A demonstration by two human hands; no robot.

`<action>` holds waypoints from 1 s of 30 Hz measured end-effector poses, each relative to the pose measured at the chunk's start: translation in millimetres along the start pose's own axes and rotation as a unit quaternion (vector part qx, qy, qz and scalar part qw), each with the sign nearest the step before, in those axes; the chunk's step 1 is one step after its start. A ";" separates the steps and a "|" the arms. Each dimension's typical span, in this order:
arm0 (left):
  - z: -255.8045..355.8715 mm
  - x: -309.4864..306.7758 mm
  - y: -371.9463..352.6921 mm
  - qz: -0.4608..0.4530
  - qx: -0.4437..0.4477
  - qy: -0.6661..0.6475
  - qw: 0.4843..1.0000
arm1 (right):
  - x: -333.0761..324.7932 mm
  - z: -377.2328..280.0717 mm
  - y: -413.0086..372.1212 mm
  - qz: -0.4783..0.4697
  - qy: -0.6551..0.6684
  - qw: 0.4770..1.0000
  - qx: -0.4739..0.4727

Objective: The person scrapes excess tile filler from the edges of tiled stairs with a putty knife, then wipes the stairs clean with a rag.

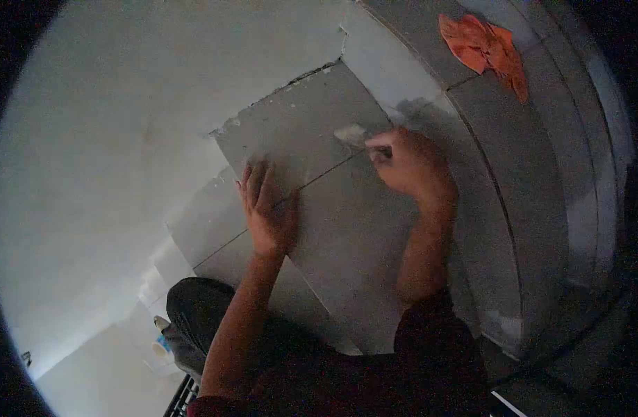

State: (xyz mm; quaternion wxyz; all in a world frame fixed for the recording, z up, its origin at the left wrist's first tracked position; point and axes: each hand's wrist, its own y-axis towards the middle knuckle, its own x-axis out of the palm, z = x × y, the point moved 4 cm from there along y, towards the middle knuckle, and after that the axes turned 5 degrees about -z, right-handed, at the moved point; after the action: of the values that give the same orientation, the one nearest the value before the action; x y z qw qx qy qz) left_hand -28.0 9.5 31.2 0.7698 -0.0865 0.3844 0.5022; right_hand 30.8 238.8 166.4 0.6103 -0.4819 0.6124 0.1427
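Observation:
My left hand (267,212) rests on a grey stair tile (291,115) with its fingers spread, holding nothing. The dark joint line (336,167) between two tiles runs past it to my right hand (410,167). Pinched in my right hand is a small scraper (350,134) with a pale flat blade, blurred at its edges. The blade overlaps the tile just above the joint, and the fingers hide most of the handle. Along the wall side, the tile edge (277,92) looks rough and chipped.
A crumpled orange cloth (485,52) lies on the step at upper right. The pale wall (110,125) rises along the left. Lower steps (155,278) descend at left, near my dark-trousered leg (201,306). A white and blue item (162,346) sits by the foot.

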 end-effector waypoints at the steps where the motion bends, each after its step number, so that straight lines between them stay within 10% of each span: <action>1: -3.2 -3.1 0.7 0.006 0.004 -0.013 1.000 | -2.5 -0.9 -9.2 -0.024 -0.015 0.999 -0.016; 12: -10.6 -7.0 -5.0 0.034 0.004 -0.027 0.999 | 19.0 -46.7 -15.0 -0.011 -0.006 0.996 -0.084; 20: -2.8 -7.8 -3.9 0.033 -0.014 -0.037 0.999 | 30.4 -56.3 4.7 0.201 0.040 0.962 -0.182; 30: -3.4 -7.9 -1.6 0.028 -0.013 -0.025 0.999 | 34.7 -76.6 13.0 0.163 0.019 0.979 -0.124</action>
State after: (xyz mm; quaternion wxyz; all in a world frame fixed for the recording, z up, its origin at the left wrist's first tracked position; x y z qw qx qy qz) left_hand -29.9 1.4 33.7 0.7639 -0.0730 0.3605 0.5302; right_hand -18.5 172.4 146.7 0.5026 -0.4503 0.6719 0.3053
